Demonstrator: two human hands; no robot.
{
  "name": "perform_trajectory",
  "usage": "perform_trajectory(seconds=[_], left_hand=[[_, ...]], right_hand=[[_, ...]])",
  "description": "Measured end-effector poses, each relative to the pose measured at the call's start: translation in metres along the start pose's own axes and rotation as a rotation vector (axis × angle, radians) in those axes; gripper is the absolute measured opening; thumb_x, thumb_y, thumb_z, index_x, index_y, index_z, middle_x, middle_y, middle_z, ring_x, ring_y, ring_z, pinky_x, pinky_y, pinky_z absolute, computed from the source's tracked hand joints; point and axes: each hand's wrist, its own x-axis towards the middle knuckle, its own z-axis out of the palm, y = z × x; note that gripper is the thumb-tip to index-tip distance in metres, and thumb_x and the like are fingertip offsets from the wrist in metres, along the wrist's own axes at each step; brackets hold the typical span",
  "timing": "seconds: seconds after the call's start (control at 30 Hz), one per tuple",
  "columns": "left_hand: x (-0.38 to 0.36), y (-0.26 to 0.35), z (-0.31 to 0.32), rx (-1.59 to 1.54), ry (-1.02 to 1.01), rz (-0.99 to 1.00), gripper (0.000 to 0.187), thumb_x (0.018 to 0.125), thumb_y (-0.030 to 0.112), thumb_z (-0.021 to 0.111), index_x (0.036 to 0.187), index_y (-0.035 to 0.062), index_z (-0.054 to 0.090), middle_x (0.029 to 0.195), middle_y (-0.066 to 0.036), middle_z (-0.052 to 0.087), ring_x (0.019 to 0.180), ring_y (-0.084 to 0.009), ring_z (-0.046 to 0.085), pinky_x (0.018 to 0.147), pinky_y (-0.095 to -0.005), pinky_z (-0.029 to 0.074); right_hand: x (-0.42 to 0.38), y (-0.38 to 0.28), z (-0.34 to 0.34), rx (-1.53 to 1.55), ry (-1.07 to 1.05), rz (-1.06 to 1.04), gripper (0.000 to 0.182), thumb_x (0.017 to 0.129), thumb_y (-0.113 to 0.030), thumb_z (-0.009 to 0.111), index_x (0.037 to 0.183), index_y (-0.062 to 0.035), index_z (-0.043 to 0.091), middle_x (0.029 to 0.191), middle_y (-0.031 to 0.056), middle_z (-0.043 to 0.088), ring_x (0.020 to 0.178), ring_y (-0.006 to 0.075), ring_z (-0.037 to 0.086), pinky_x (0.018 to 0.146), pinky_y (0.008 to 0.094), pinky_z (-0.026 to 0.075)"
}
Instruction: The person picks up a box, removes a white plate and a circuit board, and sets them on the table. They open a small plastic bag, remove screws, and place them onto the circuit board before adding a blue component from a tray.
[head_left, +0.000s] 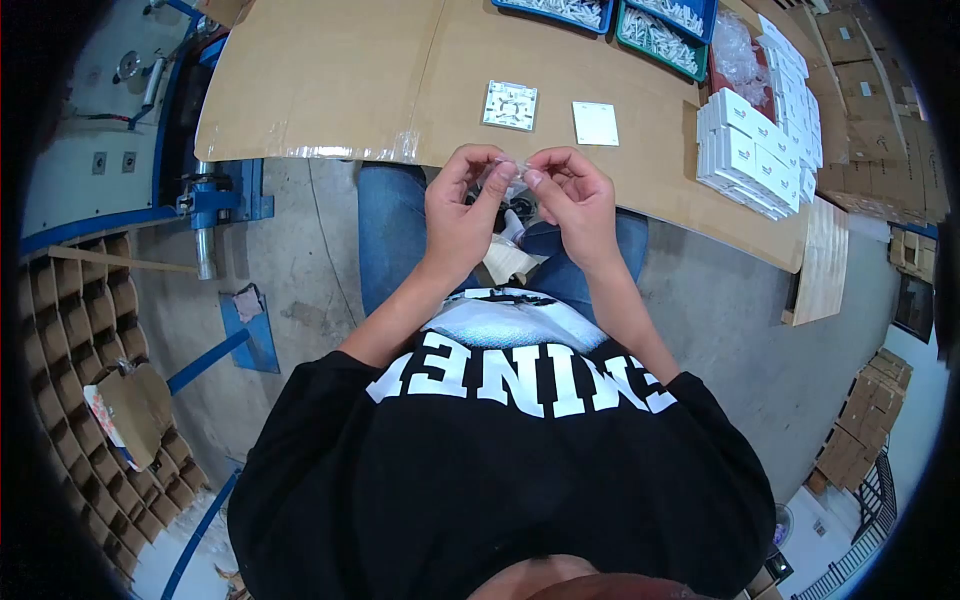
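Just off the table's near edge, my left hand point(466, 207) and my right hand point(578, 203) meet with thumbs and fingertips pinched. Between them is a small clear plastic bag point(516, 178), gripped from both sides; whatever may be inside it is too small to make out. On the cardboard-covered table beyond my hands lies a white square frame point(510, 106) with moulded parts inside. A plain white square plate point(596, 124) lies to its right, apart from it. Neither piece is touched by a hand.
Blue and green trays point(661, 45) of small white parts stand at the back. Stacked white boxes point(752, 153) fill the table's right side, beside a red bin point(742, 60) with clear plastic. Blue-framed machinery point(212, 195) stands left, near a divided cardboard crate point(75, 330).
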Motion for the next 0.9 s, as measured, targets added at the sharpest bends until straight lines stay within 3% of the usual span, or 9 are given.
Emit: perform_trajectory(seconds=[0.1,0.3,0.37,0.7,0.9], left_hand=[[0.000,-0.001,0.001,-0.041,0.025,-0.032,0.018,0.097,0.013,0.069,0.109,0.0005,0.062,0.098,-0.002,0.065,0.093,-0.0082,0.060,0.084,-0.0233,0.047],[0.001,0.004,0.005,-0.099,0.046,-0.034,0.017,0.099,0.013,0.067,0.109,0.0004,0.062,0.098,-0.003,0.066,0.093,-0.0082,0.060,0.083,-0.0233,0.048],[0.001,0.001,0.001,-0.044,0.028,-0.029,0.017,0.100,0.014,0.066,0.109,0.0006,0.062,0.099,-0.003,0.066,0.092,-0.0080,0.060,0.082,-0.0231,0.048],[0.001,-0.002,0.001,-0.020,0.061,-0.009,0.015,0.101,0.014,0.064,0.109,0.0006,0.062,0.095,-0.002,0.064,0.090,-0.0073,0.059,0.081,-0.0228,0.048],[-0.001,-0.001,0.002,0.020,0.012,-0.021,0.015,0.100,0.013,0.065,0.106,0.0001,0.062,0.097,-0.002,0.065,0.091,-0.0078,0.059,0.082,-0.0238,0.048]], right_hand=[[0.000,0.002,-0.001,0.018,-0.017,-0.043,0.015,0.094,-0.005,0.070,0.107,0.0017,0.066,0.092,0.0000,0.065,0.081,0.0030,0.057,0.066,0.0190,0.046],[0.002,0.000,0.000,-0.029,0.027,-0.065,0.012,0.096,-0.005,0.068,0.105,0.0017,0.065,0.096,0.0015,0.065,0.085,0.0061,0.058,0.073,0.0212,0.048],[0.002,0.000,-0.002,-0.181,0.014,-0.133,0.011,0.096,-0.004,0.067,0.105,0.0013,0.065,0.097,0.0016,0.065,0.088,0.0070,0.059,0.076,0.0222,0.049],[-0.002,-0.005,0.007,-0.084,-0.010,-0.050,0.015,0.093,-0.004,0.070,0.108,-0.0008,0.066,0.099,-0.0004,0.065,0.088,0.0048,0.059,0.074,0.0220,0.050],[0.002,0.006,0.005,-0.138,-0.007,-0.200,0.015,0.093,-0.004,0.070,0.107,-0.0001,0.066,0.099,0.0007,0.066,0.088,0.0048,0.059,0.075,0.0222,0.050]])
